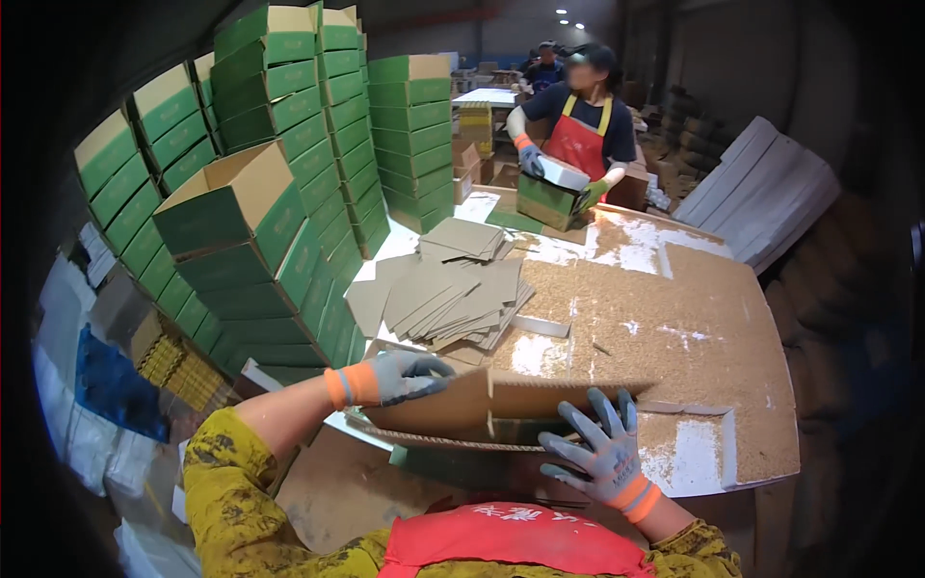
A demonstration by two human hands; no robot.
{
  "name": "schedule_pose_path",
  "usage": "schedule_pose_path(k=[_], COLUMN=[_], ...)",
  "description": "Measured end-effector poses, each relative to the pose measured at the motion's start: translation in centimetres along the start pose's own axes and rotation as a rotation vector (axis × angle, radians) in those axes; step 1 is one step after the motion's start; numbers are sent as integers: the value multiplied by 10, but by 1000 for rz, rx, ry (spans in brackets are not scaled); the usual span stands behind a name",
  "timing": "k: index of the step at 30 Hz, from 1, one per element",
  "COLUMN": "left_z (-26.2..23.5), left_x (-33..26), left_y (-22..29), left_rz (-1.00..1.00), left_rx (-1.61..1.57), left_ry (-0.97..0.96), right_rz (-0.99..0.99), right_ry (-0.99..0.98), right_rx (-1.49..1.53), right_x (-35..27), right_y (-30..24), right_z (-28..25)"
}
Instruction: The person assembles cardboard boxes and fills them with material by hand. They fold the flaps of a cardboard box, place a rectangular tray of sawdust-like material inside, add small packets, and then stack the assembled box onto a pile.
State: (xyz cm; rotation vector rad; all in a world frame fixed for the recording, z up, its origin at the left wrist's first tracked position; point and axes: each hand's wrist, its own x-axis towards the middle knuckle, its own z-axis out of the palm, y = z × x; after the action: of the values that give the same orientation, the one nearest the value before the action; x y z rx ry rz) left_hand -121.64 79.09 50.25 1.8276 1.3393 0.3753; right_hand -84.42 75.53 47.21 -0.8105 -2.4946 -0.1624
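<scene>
Left hand: the left hand (400, 378), in a grey glove with an orange cuff, lay on the upper left corner of the cardboard box (482, 409), fingers curled over its edge and closed on the board; the forearm came in from the lower left in a yellow patterned sleeve
Right hand: the right hand (602, 458), gloved the same way, pressed up against the box's right near side with fingers spread; it bore on the board rather than clamped it
Box: a brown corrugated carton, partly folded, held at the near edge of the worktop (713, 347) just above the person's red apron (515, 539); a green printed face showed beneath it
Key relation: the box's long axis ran left to right across the person's front, between the two hands; the left hand sat at its far left corner and higher, the right hand at its near right side and lower; both touched it, so neither was the nearer
Hands to each other: apart, with the width of the box between them
Worktop: rough chipboard with white patches; a loose heap of flat grey-brown cardboard inserts (448, 294) lay beyond the box, well apart from both hands
Left side: tall stacks of green cartons (289, 193) with tan flaps, leaning beside the worktop
Far end: a co-worker in a red apron (578, 144) held a green and white box (551, 188) with both gloved hands
</scene>
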Motion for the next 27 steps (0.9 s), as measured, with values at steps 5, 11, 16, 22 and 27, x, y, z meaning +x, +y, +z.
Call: schedule_pose_path(k=[5,11,16,22,27], left_z=[-12,67,44,86,90], left_x=[-14,14,64,6,-6], left_y=[-11,-17,-88,-52,-55], left_rz=[-78,146,-184,121,135], left_rx=[-457,288,-1159,101,331], left_ry=[571,331,-435,648,1362], right_rz=[333,73,575,4,107], right_ry=[80,-178,-400,-243,18], right_rx=[663,657,1016,-66,-34], right_x=[-22,16,41,89,103], right_y=[18,-17,-5,-36,2], right_z=[-21,-23,66,47,59])
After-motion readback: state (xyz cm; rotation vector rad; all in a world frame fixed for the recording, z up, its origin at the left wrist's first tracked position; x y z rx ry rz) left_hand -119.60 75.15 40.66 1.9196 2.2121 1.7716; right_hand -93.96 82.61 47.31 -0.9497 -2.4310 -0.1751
